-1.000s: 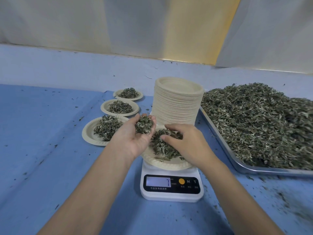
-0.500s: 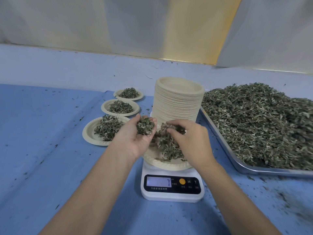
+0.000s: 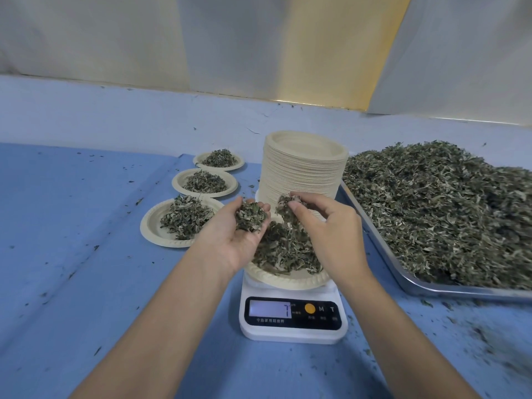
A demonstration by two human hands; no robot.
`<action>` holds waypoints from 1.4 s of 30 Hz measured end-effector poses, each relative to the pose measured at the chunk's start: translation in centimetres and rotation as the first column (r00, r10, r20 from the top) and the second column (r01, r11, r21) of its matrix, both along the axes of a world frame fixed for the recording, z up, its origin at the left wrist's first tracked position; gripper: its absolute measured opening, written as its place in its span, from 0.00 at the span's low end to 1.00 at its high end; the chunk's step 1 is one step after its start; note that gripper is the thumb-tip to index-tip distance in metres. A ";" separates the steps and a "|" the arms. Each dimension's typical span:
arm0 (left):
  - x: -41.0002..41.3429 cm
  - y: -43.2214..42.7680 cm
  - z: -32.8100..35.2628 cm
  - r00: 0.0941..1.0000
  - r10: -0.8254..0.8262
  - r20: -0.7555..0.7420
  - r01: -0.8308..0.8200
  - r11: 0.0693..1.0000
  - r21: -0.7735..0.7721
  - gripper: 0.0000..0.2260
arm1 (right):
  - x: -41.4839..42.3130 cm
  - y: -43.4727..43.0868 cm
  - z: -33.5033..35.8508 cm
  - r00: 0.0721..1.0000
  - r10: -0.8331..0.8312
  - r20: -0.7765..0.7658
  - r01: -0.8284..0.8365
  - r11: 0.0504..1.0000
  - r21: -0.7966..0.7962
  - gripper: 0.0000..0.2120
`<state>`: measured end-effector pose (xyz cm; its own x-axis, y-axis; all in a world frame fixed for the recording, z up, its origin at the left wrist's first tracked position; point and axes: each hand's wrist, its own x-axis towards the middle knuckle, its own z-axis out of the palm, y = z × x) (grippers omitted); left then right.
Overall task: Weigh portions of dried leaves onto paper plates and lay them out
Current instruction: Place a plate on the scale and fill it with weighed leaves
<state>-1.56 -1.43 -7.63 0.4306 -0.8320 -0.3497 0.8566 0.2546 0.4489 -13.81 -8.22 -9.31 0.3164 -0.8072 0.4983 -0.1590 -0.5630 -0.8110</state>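
Dried leaves (image 3: 250,217) cupped in left grip (image 3: 230,240), pinched in right grip (image 3: 331,228)

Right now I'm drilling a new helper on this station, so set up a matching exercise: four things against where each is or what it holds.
1. scale
2. plate stack
3. metal tray
4. left hand

A. heaped with loose leaves
B. cups a small clump
C. under the plate being filled
D. behind the scale

Pairs: 1-C, 2-D, 3-A, 4-B.
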 end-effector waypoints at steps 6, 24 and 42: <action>0.1 0.0 0.2 0.999 0.017 0.034 -0.018 1.000 0.021 0.11 | -0.2 0.0 0.0 0.999 0.033 -0.017 -0.033 0.999 0.010 0.12; -0.2 0.2 1.0 0.998 0.048 0.035 -0.047 0.999 -0.027 0.11 | -0.3 -0.6 0.5 0.990 0.027 0.140 -0.041 0.994 0.100 0.06; -15.2 -12.0 1.7 0.951 -0.310 0.004 0.308 0.947 -0.095 0.09 | -7.3 -5.9 3.1 0.665 -0.428 0.612 -0.160 0.719 0.676 0.11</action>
<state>-16.72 -13.46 -5.94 0.1437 -0.9527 -0.2677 0.9047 0.0168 0.4258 -21.11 -14.11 -6.21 -0.0240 -0.9887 -0.1481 0.5760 0.1074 -0.8104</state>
